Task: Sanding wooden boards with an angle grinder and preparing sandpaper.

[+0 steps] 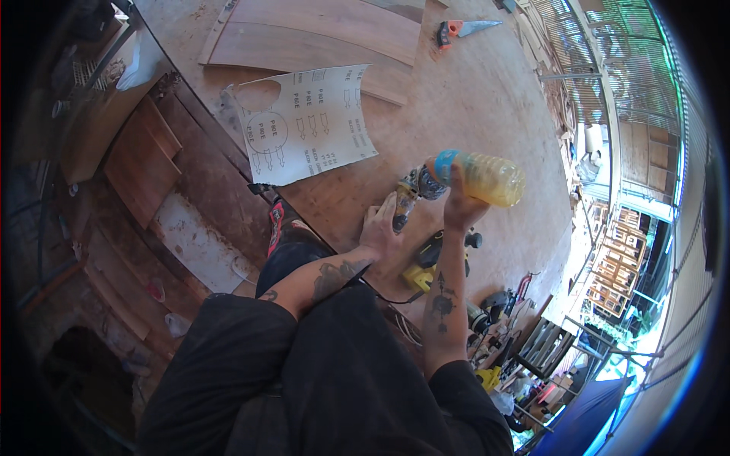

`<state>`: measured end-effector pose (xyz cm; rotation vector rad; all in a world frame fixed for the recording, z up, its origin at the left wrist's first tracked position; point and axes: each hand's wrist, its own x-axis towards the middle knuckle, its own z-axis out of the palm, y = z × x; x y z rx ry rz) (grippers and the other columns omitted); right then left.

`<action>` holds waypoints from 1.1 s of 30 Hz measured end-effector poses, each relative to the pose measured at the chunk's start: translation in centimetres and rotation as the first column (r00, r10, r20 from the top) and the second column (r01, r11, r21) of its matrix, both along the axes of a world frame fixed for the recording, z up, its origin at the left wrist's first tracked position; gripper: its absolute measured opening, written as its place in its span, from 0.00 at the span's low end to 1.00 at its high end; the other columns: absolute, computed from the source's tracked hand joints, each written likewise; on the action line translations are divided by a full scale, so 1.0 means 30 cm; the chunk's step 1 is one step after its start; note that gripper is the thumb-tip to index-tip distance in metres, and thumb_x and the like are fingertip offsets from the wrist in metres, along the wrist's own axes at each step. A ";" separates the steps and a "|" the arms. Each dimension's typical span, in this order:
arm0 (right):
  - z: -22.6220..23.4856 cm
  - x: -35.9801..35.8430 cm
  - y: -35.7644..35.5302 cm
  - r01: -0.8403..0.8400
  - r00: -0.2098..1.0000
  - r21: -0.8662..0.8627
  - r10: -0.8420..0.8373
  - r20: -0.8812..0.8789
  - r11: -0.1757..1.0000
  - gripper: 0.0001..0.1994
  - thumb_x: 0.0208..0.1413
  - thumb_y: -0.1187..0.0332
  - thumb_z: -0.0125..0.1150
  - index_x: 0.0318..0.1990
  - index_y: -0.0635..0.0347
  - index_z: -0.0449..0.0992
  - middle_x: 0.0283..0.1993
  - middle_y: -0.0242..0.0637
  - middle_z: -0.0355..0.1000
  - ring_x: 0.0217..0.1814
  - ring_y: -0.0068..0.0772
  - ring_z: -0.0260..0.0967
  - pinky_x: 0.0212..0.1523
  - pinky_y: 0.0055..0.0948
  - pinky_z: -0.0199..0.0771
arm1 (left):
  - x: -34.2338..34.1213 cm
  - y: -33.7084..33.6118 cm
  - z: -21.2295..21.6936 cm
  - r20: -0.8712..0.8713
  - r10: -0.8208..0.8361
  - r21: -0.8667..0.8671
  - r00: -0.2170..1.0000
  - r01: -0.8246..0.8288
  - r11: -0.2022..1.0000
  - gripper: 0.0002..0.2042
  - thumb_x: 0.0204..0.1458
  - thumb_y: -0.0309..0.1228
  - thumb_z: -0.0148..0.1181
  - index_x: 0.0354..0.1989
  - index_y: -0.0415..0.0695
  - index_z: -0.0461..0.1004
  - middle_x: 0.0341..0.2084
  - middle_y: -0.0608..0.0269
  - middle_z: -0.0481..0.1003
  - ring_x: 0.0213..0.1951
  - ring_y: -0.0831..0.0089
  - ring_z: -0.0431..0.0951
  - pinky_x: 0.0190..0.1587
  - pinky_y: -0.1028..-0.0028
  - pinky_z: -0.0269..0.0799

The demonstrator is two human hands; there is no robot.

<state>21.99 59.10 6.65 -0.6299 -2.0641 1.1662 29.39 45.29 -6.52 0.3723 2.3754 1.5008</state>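
Note:
My right hand (462,207) grips a clear plastic bottle (494,181) of yellowish stuff with a blue label. The bottle lies nearly level in the air, its neck end toward the left. Just left of that end is the round, dark head of a small yellow and grey power tool (406,204), which looks like an angle grinder. My left hand (380,228) is closed around its body. Whether bottle and tool touch, I cannot tell. Left of them, a pale sheet of sandpaper (312,125) lies print side up, a rounded piece cut from its upper left corner.
Behind the sandpaper lie wooden panels (312,38) on the worktop (471,99). A handsaw (475,27) rests at the far side. A yellow and black corded power tool (423,266) sits by my right forearm. More tools (494,304) crowd the right; boards (141,163) stand lower left.

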 end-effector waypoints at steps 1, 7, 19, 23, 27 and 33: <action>0.004 -0.002 0.002 0.019 1.000 -0.012 -0.019 0.024 1.000 0.27 0.51 0.66 0.83 0.56 0.67 0.76 0.51 0.40 0.81 0.50 0.32 0.79 0.56 0.33 0.78 | -0.001 -0.001 -0.002 0.028 -0.008 -0.013 1.000 0.008 1.000 0.46 0.44 0.35 0.66 0.76 0.37 0.56 0.72 0.49 0.65 0.55 0.46 0.73 0.64 0.56 0.68; -0.001 0.096 -0.033 -0.066 0.992 0.007 0.065 0.106 0.998 0.27 0.52 0.69 0.82 0.57 0.69 0.76 0.54 0.41 0.79 0.54 0.34 0.78 0.59 0.36 0.78 | 0.002 0.001 -0.009 0.010 0.000 -0.004 1.000 0.000 1.000 0.47 0.44 0.34 0.66 0.77 0.38 0.56 0.73 0.50 0.64 0.54 0.47 0.73 0.64 0.55 0.69; 0.022 0.055 0.050 0.054 0.991 0.123 -0.069 0.118 0.991 0.25 0.52 0.65 0.82 0.53 0.67 0.79 0.51 0.41 0.82 0.50 0.33 0.80 0.54 0.35 0.79 | 0.008 0.010 -0.005 -0.018 -0.018 -0.041 1.000 0.018 0.999 0.45 0.47 0.36 0.65 0.76 0.38 0.56 0.72 0.50 0.65 0.55 0.44 0.73 0.65 0.54 0.67; -0.001 0.067 0.072 0.033 0.999 0.095 -0.035 0.018 0.995 0.25 0.52 0.63 0.83 0.53 0.66 0.79 0.51 0.42 0.82 0.50 0.35 0.81 0.55 0.37 0.79 | 0.010 0.007 0.002 0.031 -0.030 -0.026 0.999 0.030 0.999 0.44 0.48 0.37 0.64 0.76 0.37 0.57 0.72 0.49 0.66 0.57 0.43 0.72 0.66 0.54 0.67; -0.018 0.055 0.112 0.171 0.985 0.083 -0.167 -0.050 0.982 0.26 0.53 0.63 0.82 0.55 0.69 0.78 0.51 0.41 0.81 0.52 0.34 0.79 0.57 0.36 0.78 | 0.001 0.007 0.001 -0.014 -0.020 0.028 1.000 0.021 0.999 0.43 0.49 0.37 0.64 0.75 0.36 0.58 0.71 0.47 0.66 0.57 0.42 0.72 0.66 0.54 0.66; -0.004 0.081 0.122 0.188 0.982 0.079 -0.186 -0.025 0.979 0.25 0.53 0.61 0.82 0.53 0.66 0.80 0.49 0.43 0.83 0.49 0.36 0.81 0.55 0.37 0.79 | 0.001 0.005 -0.008 -0.042 -0.018 0.039 0.999 0.019 0.999 0.43 0.49 0.38 0.64 0.75 0.37 0.58 0.70 0.44 0.67 0.56 0.42 0.73 0.66 0.54 0.66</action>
